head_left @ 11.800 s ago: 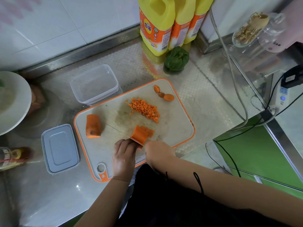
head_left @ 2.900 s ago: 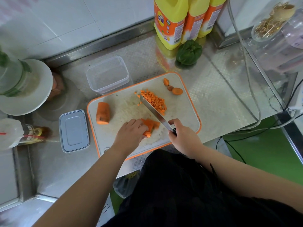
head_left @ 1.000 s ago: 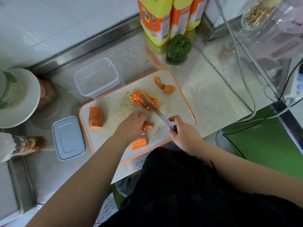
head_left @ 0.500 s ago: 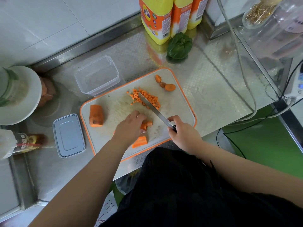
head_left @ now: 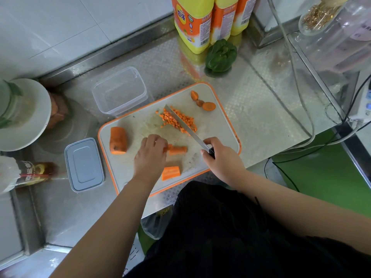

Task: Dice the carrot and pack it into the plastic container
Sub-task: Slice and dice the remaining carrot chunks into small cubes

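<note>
On the orange-rimmed cutting board, my left hand holds carrot strips by their left end. My right hand grips a knife whose blade lies across a pile of diced carrot. A flat carrot slab lies near the board's front edge. A thick carrot chunk sits at the board's left. Carrot end scraps lie at the far right corner. The clear plastic container stands behind the board with nothing in it.
The container's grey lid lies left of the board. A green pepper and yellow bottles stand at the back. A white plate and a sauce bottle are at the left. Cables run along the right.
My left hand has shifted the carrot strips so they lie lengthwise across the board. The knife blade stays over the diced pile. The slab still lies near the front edge.
</note>
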`<state>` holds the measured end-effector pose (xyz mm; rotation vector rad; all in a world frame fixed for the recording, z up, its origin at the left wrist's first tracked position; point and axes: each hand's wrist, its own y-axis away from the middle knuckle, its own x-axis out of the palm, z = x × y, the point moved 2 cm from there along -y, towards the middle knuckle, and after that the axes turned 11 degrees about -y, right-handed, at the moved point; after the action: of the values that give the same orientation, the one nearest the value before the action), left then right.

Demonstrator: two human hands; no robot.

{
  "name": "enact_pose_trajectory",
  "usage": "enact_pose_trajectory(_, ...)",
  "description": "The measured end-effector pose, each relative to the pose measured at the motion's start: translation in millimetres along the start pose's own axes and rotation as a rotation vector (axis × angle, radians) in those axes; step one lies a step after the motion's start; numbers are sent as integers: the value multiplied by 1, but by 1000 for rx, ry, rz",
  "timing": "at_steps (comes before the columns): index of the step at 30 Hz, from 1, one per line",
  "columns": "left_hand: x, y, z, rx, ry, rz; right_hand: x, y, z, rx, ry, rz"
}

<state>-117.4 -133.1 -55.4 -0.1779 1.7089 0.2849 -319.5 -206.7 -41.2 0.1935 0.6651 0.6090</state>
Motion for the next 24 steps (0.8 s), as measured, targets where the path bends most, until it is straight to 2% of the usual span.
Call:
enact_pose_trajectory(5,5,-21,15,-124,-158,182,3,2,-4,-17,33,-3)
enact_pose_trajectory(10,3,-28,24,-75,-174,315,5,3,-6,-44,42,16)
enact_pose_trajectory(14,-2,-22,11,124,-202,161,5,-1,-6,-26,29,-9)
enact_pose_trajectory(16,2,-20,-3,229,-225,136,4,-2,-6,-14,22,-17)
enact_pose_trajectory(20,16,-21,-19,251,-324,185,4,-2,-4,-11,21,-9)
enact_pose_trajectory(24,19,-18,-23,202,-314,247,5,-3,-6,-15,34,-7)
